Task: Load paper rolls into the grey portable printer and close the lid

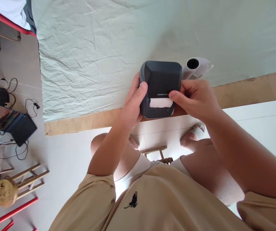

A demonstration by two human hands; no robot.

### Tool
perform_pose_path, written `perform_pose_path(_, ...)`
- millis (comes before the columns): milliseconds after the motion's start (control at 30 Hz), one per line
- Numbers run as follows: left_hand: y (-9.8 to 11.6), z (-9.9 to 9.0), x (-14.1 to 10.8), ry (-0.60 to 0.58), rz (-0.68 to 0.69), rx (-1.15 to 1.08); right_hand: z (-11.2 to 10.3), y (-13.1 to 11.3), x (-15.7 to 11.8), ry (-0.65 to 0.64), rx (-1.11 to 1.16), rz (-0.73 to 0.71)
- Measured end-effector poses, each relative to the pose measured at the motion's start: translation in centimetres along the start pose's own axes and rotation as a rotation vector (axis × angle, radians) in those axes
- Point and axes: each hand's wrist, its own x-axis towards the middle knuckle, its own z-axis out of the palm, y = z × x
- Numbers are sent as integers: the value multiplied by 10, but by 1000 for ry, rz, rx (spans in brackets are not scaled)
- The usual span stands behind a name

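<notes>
A dark label printer (pixel 163 78) marked NIIMBOT is held up over the table's front edge. White label paper (pixel 161 102) shows at the slot in its lower front. My left hand (pixel 135 99) is closed around the printer's left side, thumb on the front edge. On the other side my right hand (pixel 195 98) grips the lower right corner, its thumb resting beside the paper and the other fingers curled, partly hidden. Just behind the right hand lies a roll of white paper (pixel 197 66) with a dark round core end and a loose flap.
A wrinkled pale green cloth (pixel 92 57) covers the table, whose bare wooden edge (pixel 80 123) runs along the front. On the floor at left are a laptop (pixel 10 122) with cables and a wooden stool (pixel 6 192). Red bars (pixel 12 213) lie at lower left.
</notes>
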Motion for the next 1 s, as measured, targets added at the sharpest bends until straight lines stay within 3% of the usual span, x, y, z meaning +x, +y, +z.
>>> perform_pose_path(100,3,3,3,69,-35,41,0,9,-1,-18,-10,-41)
perform_pose_path(300,-1,11,7,122,32,-100,13,27,-1,110,115,-74)
perform_pose_path(433,-3,8,9,175,30,-52,18,30,0,100,162,-101)
perform_pose_path(633,-4,0,9,109,57,-90,18,30,-2,148,165,-165)
perform_pose_path(833,-1,6,9,128,-13,-106,11,9,-5,381,-89,-368)
perform_pose_path(933,1,8,7,151,-60,-135,11,-11,-4,579,-98,-490)
perform_pose_path(1000,1,9,7,165,-90,-124,12,-22,-2,633,-78,-494)
